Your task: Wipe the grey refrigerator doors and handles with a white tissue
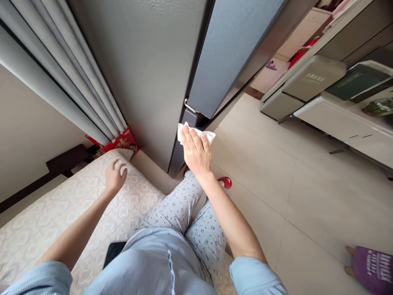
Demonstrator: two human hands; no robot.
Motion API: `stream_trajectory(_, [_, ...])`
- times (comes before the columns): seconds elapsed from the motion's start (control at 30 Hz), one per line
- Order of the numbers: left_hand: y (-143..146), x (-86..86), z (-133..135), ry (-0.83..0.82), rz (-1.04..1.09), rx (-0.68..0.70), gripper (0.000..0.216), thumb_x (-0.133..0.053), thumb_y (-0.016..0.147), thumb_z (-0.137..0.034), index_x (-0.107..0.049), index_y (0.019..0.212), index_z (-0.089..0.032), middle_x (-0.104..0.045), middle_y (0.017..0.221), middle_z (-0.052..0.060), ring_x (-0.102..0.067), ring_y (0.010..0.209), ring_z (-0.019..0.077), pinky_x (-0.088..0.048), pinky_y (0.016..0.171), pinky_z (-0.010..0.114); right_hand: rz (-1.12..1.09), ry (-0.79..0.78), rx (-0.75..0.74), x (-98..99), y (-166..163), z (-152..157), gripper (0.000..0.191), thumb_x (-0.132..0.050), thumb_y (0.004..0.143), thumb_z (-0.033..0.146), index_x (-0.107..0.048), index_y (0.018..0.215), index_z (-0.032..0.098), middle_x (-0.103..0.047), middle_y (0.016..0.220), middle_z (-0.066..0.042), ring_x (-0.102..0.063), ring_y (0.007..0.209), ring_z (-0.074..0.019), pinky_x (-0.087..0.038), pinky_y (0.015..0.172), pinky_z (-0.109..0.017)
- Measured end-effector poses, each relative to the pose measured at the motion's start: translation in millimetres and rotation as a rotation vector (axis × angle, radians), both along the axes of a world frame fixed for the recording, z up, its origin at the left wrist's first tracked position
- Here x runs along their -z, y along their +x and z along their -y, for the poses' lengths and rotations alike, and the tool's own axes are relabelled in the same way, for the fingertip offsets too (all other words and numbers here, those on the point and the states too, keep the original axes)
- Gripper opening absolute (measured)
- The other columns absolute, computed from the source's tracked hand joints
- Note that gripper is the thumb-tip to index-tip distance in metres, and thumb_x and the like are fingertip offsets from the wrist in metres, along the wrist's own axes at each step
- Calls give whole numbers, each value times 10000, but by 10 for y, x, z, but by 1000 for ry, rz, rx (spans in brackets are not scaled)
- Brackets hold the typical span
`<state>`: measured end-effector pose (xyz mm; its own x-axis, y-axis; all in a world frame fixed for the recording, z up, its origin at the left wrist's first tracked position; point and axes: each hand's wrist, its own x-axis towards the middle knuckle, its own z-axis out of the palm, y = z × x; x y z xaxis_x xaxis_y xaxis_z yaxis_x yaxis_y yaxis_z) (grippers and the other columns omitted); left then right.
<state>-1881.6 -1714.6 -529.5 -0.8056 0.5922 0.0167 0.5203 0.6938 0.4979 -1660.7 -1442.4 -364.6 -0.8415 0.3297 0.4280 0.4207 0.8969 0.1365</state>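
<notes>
- Clock is centered on your right hand (196,153), 12 at the top of the view.
- Right hand: you're holding the tissue (210,135), fingers straight and side by side on top of it. Thumb is hidden.
- Tissue: under your fingertips at 12, spread over the dark strip (177,160), edges sticking out both sides. Can't tell how hard you're pressing.
- Left hand (114,177): at 8 to 9, holding nothing, fingers loosely curled. It's over the quilted cover (82,213); can't tell if you're touching it.
- Bracket (191,107): 12, just beyond the tissue.
- Blue-grey door (236,49): 1. Grey panel (147,61): 11.
- Curtain (76,69): 10.
- Red box (119,142): 9, at the curtain's bottom end.
- Phone (113,252): 7 to 8, on the cover beside your shirt (144,262).
- Red slipper (226,182): 4 to 5, on the tiled floor (258,172).
- White cabinet (340,123): near 3. Purple stool (374,266): 4, cut off by the view's edge.
</notes>
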Motion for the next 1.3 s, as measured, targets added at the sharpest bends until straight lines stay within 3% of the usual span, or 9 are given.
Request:
stream_trajectory(0.17, [-2, 322, 472, -107, 75, -545, 664, -367, 1026, -390, -429, 1555, 6, -241, 1675, 354, -200, 1604, 460, -192, 1266, 675, -95, -33, 46, -225, -180, 88, 729, -324, 1060, 98, -111, 1736, 271, -349, 1738, -38, -305, 1637, -243, -250, 1361, -527])
stream_trajectory(0.37, [68, 449, 508, -106, -42, -601, 644, -298, 1040, -390, -445, 1557, -36, -323, 1665, 309, -247, 1597, 421, -151, 1269, 689, -186, -46, 44, -265, -347, 112, 666, -255, 1062, 103, -224, 1721, 201, -379, 1721, -101, -243, 1655, -305, -215, 1324, -654])
stream_trajectory(0.63, [34, 596, 499, -94, -142, -666, 632, -373, 960, -372, -523, 1520, -121, -410, 1649, 241, -331, 1576, 365, -198, 1280, 636, -102, -129, 42, 310, -279, 56, 691, -245, 1074, 120, -62, 1733, 221, -322, 1749, -98, -249, 1655, -238, -144, 1345, -606])
stream_trajectory(0.77, [22, 656, 530, -81, -146, -658, 631, -376, 966, -377, -516, 1530, -130, -418, 1645, 238, -330, 1578, 359, -188, 1281, 641, 52, -249, 30, 767, -177, 77, 728, -253, 1046, 59, -85, 1734, 227, -314, 1751, -93, -322, 1629, -209, -253, 1350, -489])
stream_trajectory(0.9, [15, 682, 533, -75, -138, -652, 626, -377, 980, -379, -494, 1545, -135, -401, 1656, 236, -321, 1582, 358, -176, 1283, 649, 169, -653, 8, 1181, -75, 128, 724, -221, 1015, 21, -233, 1719, 189, -328, 1740, -100, -348, 1617, -217, -328, 1328, -449])
stream_trajectory(1.0, [33, 656, 521, -77, -126, -654, 603, -397, 994, -358, -487, 1539, -119, -392, 1659, 241, -316, 1581, 364, -171, 1281, 653, 89, -1176, 48, 1415, -38, 210, 664, -302, 1005, 58, -405, 1656, 134, -322, 1738, -108, -308, 1635, -252, -211, 1372, -507])
stream_trajectory(1.1, [63, 598, 514, -79, -113, -643, 567, -412, 1018, -316, -465, 1535, -88, -376, 1665, 240, -305, 1581, 380, -162, 1280, 656, -29, -1452, 59, 1592, -40, 353, 545, -470, 960, 112, -612, 1485, 101, -450, 1672, -132, -346, 1620, -244, -148, 1392, -480])
stream_trajectory(1.2, [62, 526, 513, -85, -89, -638, 556, -417, 1042, -291, -428, 1545, -54, -355, 1671, 240, -288, 1585, 390, -143, 1290, 645, -182, -1638, 89, 1684, -10, 520, 404, -546, 983, 333, -706, 1308, 155, -697, 1438, -128, -560, 1473, -252, -360, 1313, -494])
stream_trajectory(1.3, [56, 411, 450, -100, -15, -643, 549, -414, 1025, -233, -446, 1526, -11, -333, 1669, 278, -256, 1594, 404, -109, 1299, 646, -390, -1860, 123, 1633, 132, 618, 525, -506, 966, 592, -724, 1148, 151, -819, 1089, -137, -743, 1198, -291, -606, 1059, -486])
